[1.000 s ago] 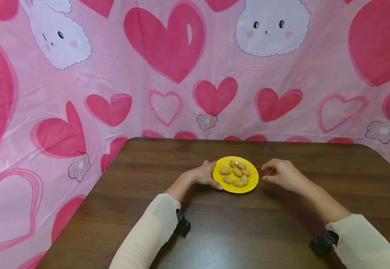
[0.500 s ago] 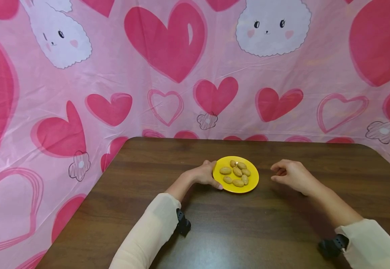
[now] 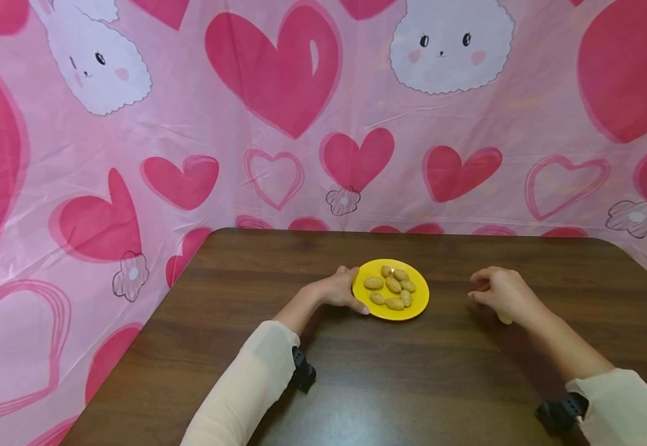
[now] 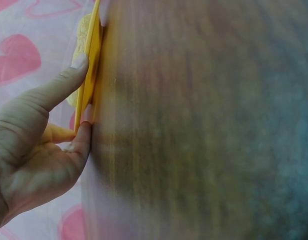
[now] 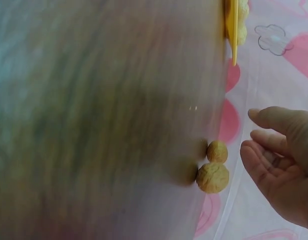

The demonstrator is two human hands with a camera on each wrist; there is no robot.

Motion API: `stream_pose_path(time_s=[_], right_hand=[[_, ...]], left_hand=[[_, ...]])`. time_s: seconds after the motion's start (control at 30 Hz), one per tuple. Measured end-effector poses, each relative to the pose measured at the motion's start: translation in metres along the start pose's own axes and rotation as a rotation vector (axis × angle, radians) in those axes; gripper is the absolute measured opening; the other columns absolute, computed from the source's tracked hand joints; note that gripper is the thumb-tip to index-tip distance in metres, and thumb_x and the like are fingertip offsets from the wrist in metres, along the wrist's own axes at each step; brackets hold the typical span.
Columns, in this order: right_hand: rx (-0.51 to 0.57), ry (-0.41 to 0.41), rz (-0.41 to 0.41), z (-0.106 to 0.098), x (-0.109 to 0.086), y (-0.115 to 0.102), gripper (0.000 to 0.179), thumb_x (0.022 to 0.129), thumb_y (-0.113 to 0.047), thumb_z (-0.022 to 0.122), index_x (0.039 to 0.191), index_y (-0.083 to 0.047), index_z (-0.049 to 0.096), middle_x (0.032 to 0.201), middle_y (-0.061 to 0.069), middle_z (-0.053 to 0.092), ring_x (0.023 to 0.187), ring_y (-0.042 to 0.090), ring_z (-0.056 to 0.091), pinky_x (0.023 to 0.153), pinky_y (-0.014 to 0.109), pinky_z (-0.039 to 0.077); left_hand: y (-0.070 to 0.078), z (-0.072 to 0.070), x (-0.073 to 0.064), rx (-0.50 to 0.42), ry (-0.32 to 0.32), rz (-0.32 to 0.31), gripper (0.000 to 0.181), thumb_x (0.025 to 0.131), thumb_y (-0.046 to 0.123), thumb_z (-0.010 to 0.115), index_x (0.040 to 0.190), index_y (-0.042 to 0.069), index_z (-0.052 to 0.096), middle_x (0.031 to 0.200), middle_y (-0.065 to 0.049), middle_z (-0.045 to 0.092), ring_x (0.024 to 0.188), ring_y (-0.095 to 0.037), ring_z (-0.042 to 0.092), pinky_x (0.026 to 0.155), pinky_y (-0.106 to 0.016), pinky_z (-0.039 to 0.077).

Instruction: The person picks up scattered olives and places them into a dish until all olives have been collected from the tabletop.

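My left hand [image 3: 334, 288] holds the left rim of a yellow plate [image 3: 419, 297], its thumb along the near side. The left wrist view shows the thumb across the plate's edge [image 4: 95, 67] and fingertips at its end. Several tan, wrinkled peanuts in shells [image 3: 373, 283] lie spread on the plate. To the plate's right, my right hand [image 3: 504, 294] is over the table with loosely bent fingers and nothing between them. A two-lobed tan peanut [image 5: 213, 177] lies on the table beside that hand; in the head view it is mostly hidden beneath the hand.
A dark brown wooden table [image 3: 413, 378] extends around the plate, its far edge near a pink curtain [image 3: 279, 130] printed with hearts and rabbit faces. A dark wrist camera [image 3: 303, 370] sits at the left sleeve, another wrist camera [image 3: 562, 414] at the right.
My right hand has moved to the right, away from the plate, and a bit of tan now shows beneath it. The left hand, plate and peanuts on it have stayed in place.
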State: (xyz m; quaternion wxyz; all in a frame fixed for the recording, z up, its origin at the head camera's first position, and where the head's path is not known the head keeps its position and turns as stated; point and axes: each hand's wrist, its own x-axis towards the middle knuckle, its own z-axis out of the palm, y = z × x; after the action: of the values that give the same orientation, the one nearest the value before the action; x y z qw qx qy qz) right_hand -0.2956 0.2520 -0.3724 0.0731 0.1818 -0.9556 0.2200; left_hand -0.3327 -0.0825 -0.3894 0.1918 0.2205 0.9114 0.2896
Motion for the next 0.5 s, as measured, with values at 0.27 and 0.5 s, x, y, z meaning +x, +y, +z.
stream_pose_path(time_s=[0.27, 0.5], right_hand=[[-0.019, 0.002, 0.037, -0.004, 0.000, 0.010, 0.027, 0.076, -0.010, 0.071, 0.091, 0.011, 0.063, 0.075, 0.011, 0.066, 0.071, 0.028, 0.063, 0.063, 0.043, 0.049], [-0.040, -0.031, 0.075, -0.003, 0.000, 0.019, 0.032, 0.077, -0.014, 0.071, 0.094, 0.012, 0.062, 0.078, 0.013, 0.064, 0.075, 0.031, 0.060, 0.068, 0.047, 0.047]], left_hand=[[0.001, 0.000, 0.000, 0.007, 0.003, -0.001, 0.095, 0.071, 0.035, 0.079, 0.144, 0.006, 0.026, 0.115, -0.006, 0.039, 0.105, -0.019, 0.036, 0.099, -0.035, 0.035], [0.001, 0.000, 0.000, 0.013, 0.004, -0.012, 0.096, 0.071, 0.035, 0.079, 0.144, 0.005, 0.025, 0.115, -0.007, 0.039, 0.104, -0.019, 0.038, 0.100, -0.035, 0.034]])
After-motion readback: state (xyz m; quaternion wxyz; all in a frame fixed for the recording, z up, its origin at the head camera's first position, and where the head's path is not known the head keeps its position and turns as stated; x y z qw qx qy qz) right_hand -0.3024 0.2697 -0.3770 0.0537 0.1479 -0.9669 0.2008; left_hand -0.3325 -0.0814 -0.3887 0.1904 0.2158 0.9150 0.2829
